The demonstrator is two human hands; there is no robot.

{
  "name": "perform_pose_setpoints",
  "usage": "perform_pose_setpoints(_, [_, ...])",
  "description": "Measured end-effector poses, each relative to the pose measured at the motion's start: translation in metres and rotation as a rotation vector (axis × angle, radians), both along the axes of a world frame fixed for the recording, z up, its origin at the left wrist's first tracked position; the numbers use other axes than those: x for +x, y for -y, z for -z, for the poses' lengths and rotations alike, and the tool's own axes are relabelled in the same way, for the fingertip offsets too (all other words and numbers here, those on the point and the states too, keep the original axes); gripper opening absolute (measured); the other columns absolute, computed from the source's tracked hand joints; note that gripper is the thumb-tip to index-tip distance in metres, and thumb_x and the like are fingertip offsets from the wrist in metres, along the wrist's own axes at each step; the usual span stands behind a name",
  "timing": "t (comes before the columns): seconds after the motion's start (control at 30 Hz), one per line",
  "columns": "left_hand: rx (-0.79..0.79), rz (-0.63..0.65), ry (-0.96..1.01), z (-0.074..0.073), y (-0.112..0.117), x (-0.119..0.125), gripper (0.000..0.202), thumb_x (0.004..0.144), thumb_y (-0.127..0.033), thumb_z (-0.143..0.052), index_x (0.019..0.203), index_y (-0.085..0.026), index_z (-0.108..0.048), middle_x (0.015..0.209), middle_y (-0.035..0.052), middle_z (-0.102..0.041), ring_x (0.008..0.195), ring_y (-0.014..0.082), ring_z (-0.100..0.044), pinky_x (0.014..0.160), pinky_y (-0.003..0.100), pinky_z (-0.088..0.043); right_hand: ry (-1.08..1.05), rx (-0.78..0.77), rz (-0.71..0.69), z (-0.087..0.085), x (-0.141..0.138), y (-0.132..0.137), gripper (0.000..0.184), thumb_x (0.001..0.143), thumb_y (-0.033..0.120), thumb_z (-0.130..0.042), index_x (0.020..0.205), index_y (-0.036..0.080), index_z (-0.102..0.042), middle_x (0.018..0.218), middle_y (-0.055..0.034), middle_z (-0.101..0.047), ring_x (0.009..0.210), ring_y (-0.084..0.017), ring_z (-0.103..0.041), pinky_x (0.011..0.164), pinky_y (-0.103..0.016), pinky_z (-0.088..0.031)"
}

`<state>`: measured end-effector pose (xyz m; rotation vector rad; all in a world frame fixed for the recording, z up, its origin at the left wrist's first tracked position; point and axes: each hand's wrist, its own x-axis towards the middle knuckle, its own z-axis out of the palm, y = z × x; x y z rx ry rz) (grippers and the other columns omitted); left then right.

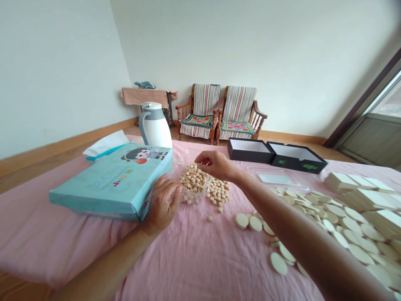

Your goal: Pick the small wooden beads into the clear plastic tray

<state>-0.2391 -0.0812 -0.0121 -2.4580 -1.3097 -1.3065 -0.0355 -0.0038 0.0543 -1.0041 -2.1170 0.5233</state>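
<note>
My left hand (163,205) grips the near edge of a clear plastic bag (192,188) filled with several small tan beads. My right hand (216,164) hovers over the far side of the bag, fingers curled in a pinch; what they hold is too small to see. More loose beads (219,193) lie spilled on the pink cloth (194,259) just right of the bag. A single bead (210,218) lies nearer to me.
A light-blue flat box (112,179) lies left of the bag, a white thermos jug (155,125) behind it. Two black open boxes (275,155) sit at the back. Cream oval discs (328,217) and stacked white cards (369,192) cover the right side.
</note>
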Motion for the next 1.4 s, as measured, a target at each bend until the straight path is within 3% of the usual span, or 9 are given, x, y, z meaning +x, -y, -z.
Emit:
perform_pose_setpoints(0.13, [0.004, -0.005, -0.007, 0.000, 0.000, 0.000, 0.022, 0.090, -0.021, -0.038, 0.075, -0.019, -0.054, 0.079, 0.0031, -0.062, 0.081, 0.0172, -0.057, 0.103, 0.043, -0.035, -0.029, 0.026, 0.144, 0.002, 0.014, -0.007, 0.017, 0.073, 0.012, -0.056, 0.086, 0.014, -0.067, 0.079, -0.0022, -0.069, 0.068, -0.010, -0.060, 0.065, -0.021, -0.046])
perform_pose_setpoints(0.23, [0.001, -0.010, -0.015, -0.002, 0.000, 0.000, 0.023, 0.090, -0.022, -0.039, 0.074, -0.019, -0.054, 0.078, 0.0032, -0.062, 0.081, 0.0176, -0.056, 0.102, 0.042, -0.036, 0.235, 0.025, 0.349, 0.010, 0.041, -0.014, 0.017, 0.071, 0.009, -0.054, 0.080, 0.014, -0.068, 0.074, -0.0029, -0.068, 0.068, -0.012, -0.060, 0.064, -0.021, -0.043])
perform_pose_setpoints(0.37, [0.004, -0.005, -0.017, -0.003, 0.000, 0.001, 0.023, 0.091, -0.022, -0.038, 0.074, -0.019, -0.053, 0.077, 0.0034, -0.061, 0.081, 0.0178, -0.056, 0.102, 0.043, -0.036, 0.656, -0.118, 0.279, 0.030, 0.067, -0.012, 0.024, 0.065, 0.002, -0.054, 0.077, 0.015, -0.069, 0.077, -0.0045, -0.070, 0.072, -0.014, -0.062, 0.062, -0.021, -0.041])
perform_pose_setpoints(0.63, [0.017, -0.006, -0.012, 0.000, -0.002, 0.000, 0.021, 0.089, -0.020, -0.039, 0.075, -0.019, -0.055, 0.077, 0.0035, -0.061, 0.081, 0.0178, -0.056, 0.102, 0.042, -0.037, 0.713, -0.132, 0.242, 0.054, 0.078, -0.005, 0.012, 0.066, 0.010, -0.059, 0.074, 0.016, -0.066, 0.080, -0.0060, -0.070, 0.076, -0.017, -0.062, 0.064, -0.023, -0.040])
perform_pose_setpoints(0.83, [0.007, -0.009, -0.011, -0.001, -0.001, 0.001, 0.022, 0.090, -0.021, -0.039, 0.074, -0.019, -0.053, 0.076, 0.0034, -0.061, 0.081, 0.0179, -0.056, 0.102, 0.043, -0.037, 0.337, 0.027, 0.387, 0.025, 0.065, -0.002, 0.010, 0.071, 0.015, -0.055, 0.077, 0.015, -0.062, 0.074, -0.0031, -0.066, 0.067, -0.012, -0.059, 0.062, -0.022, -0.041])
perform_pose_setpoints(1.07, [0.000, -0.006, -0.015, -0.001, 0.000, 0.000, 0.022, 0.090, -0.021, -0.039, 0.075, -0.019, -0.054, 0.077, 0.0036, -0.061, 0.080, 0.0176, -0.056, 0.102, 0.043, -0.037, -0.045, -0.029, 0.067, 0.001, 0.011, 0.007, 0.011, 0.073, 0.019, -0.059, 0.082, 0.014, -0.063, 0.073, -0.0013, -0.066, 0.065, -0.009, -0.059, 0.060, -0.020, -0.045])
perform_pose_setpoints(1.17, [0.002, -0.005, -0.015, -0.001, 0.000, 0.000, 0.023, 0.091, -0.022, -0.038, 0.075, -0.019, -0.055, 0.077, 0.0034, -0.061, 0.081, 0.0179, -0.056, 0.102, 0.044, -0.037, -0.081, -0.021, 0.118, 0.005, 0.017, 0.001, 0.013, 0.076, 0.017, -0.056, 0.086, 0.014, -0.064, 0.077, -0.0023, -0.068, 0.068, -0.010, -0.061, 0.065, -0.021, -0.046])
perform_pose_setpoints(1.3, [0.005, -0.012, -0.021, -0.002, 0.000, 0.000, 0.023, 0.090, -0.022, -0.038, 0.075, -0.019, -0.056, 0.076, 0.0032, -0.062, 0.081, 0.0180, -0.056, 0.102, 0.044, -0.037, 0.259, -0.043, 0.321, 0.014, 0.050, -0.002, 0.012, 0.071, 0.010, -0.056, 0.077, 0.015, -0.065, 0.070, -0.0021, -0.067, 0.065, -0.012, -0.060, 0.061, -0.021, -0.042])
perform_pose_setpoints(1.4, [0.012, -0.009, -0.017, -0.002, 0.000, 0.001, 0.023, 0.090, -0.022, -0.038, 0.075, -0.019, -0.055, 0.076, 0.0032, -0.061, 0.081, 0.0180, -0.056, 0.102, 0.044, -0.037, 0.643, -0.147, 0.314, 0.025, 0.067, 0.006, 0.015, 0.064, 0.007, -0.059, 0.074, 0.015, -0.066, 0.075, -0.0051, -0.069, 0.070, -0.015, -0.062, 0.059, -0.022, -0.039])
